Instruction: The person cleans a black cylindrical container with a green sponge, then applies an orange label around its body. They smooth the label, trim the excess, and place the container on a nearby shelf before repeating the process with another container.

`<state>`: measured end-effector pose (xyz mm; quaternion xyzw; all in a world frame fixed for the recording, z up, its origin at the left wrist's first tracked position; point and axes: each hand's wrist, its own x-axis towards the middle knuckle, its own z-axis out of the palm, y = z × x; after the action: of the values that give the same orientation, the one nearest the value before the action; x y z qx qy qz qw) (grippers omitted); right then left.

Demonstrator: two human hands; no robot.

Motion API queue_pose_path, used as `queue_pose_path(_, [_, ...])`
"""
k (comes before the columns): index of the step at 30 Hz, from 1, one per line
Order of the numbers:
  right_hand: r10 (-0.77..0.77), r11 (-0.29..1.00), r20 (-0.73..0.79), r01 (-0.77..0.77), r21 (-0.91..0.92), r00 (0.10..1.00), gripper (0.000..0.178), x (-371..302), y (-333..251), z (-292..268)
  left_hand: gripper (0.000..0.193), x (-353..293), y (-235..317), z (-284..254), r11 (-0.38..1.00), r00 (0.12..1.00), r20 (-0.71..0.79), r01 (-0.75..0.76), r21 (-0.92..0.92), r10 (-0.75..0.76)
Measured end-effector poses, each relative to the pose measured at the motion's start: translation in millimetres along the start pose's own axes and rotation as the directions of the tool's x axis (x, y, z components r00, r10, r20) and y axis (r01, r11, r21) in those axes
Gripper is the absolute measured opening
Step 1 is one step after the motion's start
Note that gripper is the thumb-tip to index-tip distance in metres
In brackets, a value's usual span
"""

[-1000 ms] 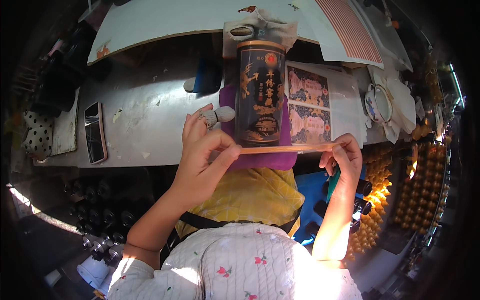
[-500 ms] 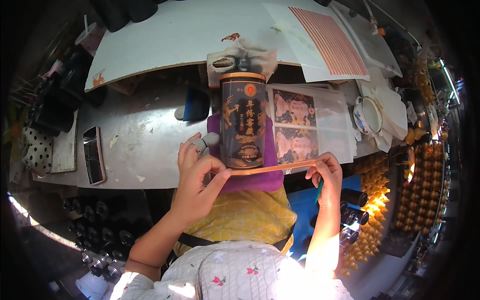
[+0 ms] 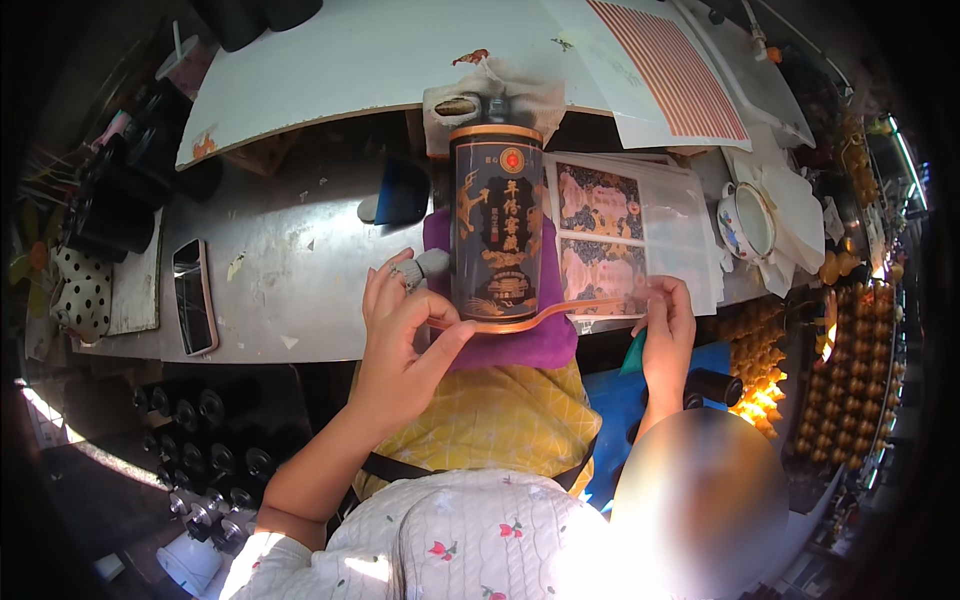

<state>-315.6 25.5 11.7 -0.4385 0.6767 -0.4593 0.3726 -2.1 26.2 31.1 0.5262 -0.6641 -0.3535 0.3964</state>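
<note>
- Left hand (image 3: 405,335): thumb and forefinger pinched together on one end of an orange strip (image 3: 546,318); remaining fingers raised and spread.
- Grey padded piece (image 3: 431,265) at the left hand's upper fingers; cannot tell whether worn or gripped.
- Right hand (image 3: 667,325): fingers bent in, tips closed at the strip's other end; exact contact hard to see there. A green piece (image 3: 634,354) sticks out beneath these fingers.
- Strip lies along the near end of a black bottle (image 3: 497,230), then bends in a loose wave up toward the right hand.
- Bottle: just right of the left hand, left of the right hand and beyond it; printed face toward the camera, neck pointing away from both hands.
- Purple cloth (image 3: 548,347) under the bottle, between the hands.
- Off-white cloth (image 3: 545,105) about the bottle's neck, well beyond both hands.
- Printed sheets (image 3: 600,265) just beyond the right hand; floral bowl (image 3: 748,222) farther out to its right.
- Phone (image 3: 193,297) flat on the metal table (image 3: 290,240), well left of the left hand.
</note>
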Motion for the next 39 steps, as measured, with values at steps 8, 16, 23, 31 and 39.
queue_pose_path(8, [-0.473,0.762,0.394,0.591,-0.266,0.788,0.025,-32,-49,61,0.017,-3,-13,-1,0.992,0.999,0.038,0.033,-0.121,-0.029])
queue_pose_path(16, [-0.264,0.949,0.395,0.311,-0.059,0.880,0.014,-23,-48,70,0.013,-5,-19,-1,0.965,0.994,0.054,0.101,-0.243,-0.090])
queue_pose_path(23, [-0.159,0.981,0.454,0.089,0.171,0.877,0.017,-16,-32,67,0.010,-4,-19,3,0.962,0.994,0.030,0.113,-0.248,-0.109])
queue_pose_path(31, [-0.127,0.979,0.487,0.029,0.204,0.864,0.018,-12,-25,64,0.013,-4,-32,0,0.972,0.998,0.038,0.056,-0.228,-0.048])
queue_pose_path(39, [-0.042,0.976,0.523,-0.077,0.204,0.851,0.022,-9,-24,57,0.034,-27,-34,16,0.982,0.910,-0.414,-0.074,-0.175,-0.005])
